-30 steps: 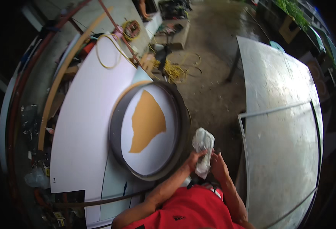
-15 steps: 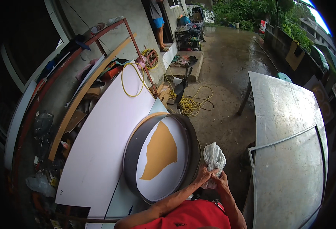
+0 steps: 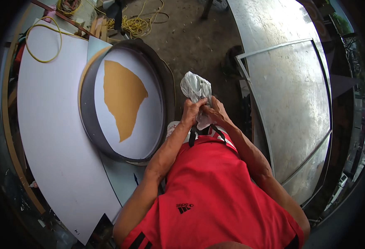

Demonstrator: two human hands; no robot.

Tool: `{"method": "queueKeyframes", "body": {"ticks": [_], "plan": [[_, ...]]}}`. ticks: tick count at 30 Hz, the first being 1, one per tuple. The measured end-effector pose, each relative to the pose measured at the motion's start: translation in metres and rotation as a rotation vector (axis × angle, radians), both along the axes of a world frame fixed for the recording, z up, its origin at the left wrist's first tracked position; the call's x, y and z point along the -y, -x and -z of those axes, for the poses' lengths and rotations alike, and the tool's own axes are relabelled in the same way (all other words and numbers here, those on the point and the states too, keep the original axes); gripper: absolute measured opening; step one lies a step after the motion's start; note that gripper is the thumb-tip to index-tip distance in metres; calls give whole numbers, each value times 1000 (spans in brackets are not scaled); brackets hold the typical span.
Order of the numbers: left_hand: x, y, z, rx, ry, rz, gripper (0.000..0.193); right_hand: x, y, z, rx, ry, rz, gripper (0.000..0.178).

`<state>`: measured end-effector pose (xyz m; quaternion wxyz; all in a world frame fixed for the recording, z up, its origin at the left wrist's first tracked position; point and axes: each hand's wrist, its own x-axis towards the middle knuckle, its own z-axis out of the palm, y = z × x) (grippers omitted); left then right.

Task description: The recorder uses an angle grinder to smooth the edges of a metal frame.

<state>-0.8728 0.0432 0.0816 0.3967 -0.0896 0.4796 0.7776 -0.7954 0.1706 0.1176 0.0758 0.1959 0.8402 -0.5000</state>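
Observation:
A crumpled whitish plastic bag (image 3: 197, 85) is gathered between my two hands, in front of my waist. My left hand (image 3: 192, 111) closes round its neck from one side. Pressed close beside it, my right hand (image 3: 216, 112) grips the bag from the other side. Part of the plastic hangs below the fingers, and what the bag holds, if anything, cannot be made out. To the left of my hands stands a large round dark-rimmed drum shape (image 3: 92, 112) with a white inner face, on which a torn-edged tan piece (image 3: 123, 97) lies.
A large white sheet (image 3: 54, 112) leans at the left, with a yellow cable loop (image 3: 44, 61) over its top. More yellow cable (image 3: 139, 25) lies coiled on the concrete floor (image 3: 186, 37). At the right is a metal-topped table (image 3: 282, 83) with a thin metal frame (image 3: 276, 49) on it.
The view has tilted down and turned to the right, showing more of my red shirt and both forearms. Both hands still hold the plastic bag.

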Motion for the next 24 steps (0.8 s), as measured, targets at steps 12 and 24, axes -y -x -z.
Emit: {"method": "queueKeyframes", "body": {"ticks": [12, 24], "plan": [[44, -12, 84, 135, 461, -46, 64, -59, -13, 153, 307, 967, 857, 27], [181, -102, 177, 590, 802, -212, 61, -296, 84, 331, -541, 1236, 1273, 63]]}}
